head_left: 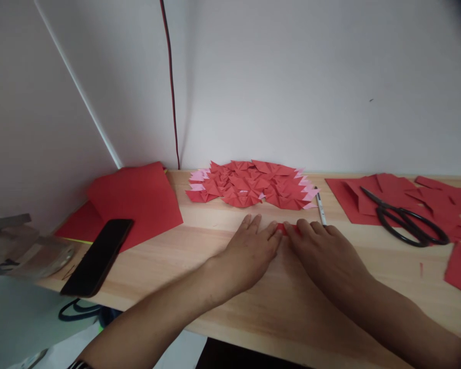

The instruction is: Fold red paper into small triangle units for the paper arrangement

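Observation:
A small red paper piece (pixel 291 228) lies on the wooden table, mostly hidden under my fingers. My left hand (pixel 253 251) rests palm down at its left end, fingers stretched out and apart, with the fingertips near the thumb touching the paper. From the right, my right hand (pixel 325 253) lies over the same piece, its fingers extended and pressing down on it. Neither hand is wrapped around anything. Just beyond them sits a spread of folded red and pink paper pieces (pixel 249 184), overlapping in rows against the wall.
A white pen (pixel 320 207) lies beyond my right hand. Black-handled scissors (pixel 411 223) rest on red paper pieces (pixel 388 187) at right. On the left are large red sheets (pixel 138 200), a black phone (pixel 98 259) and a clear container (pixel 42 256). A cable (pixel 171 77) hangs down the wall.

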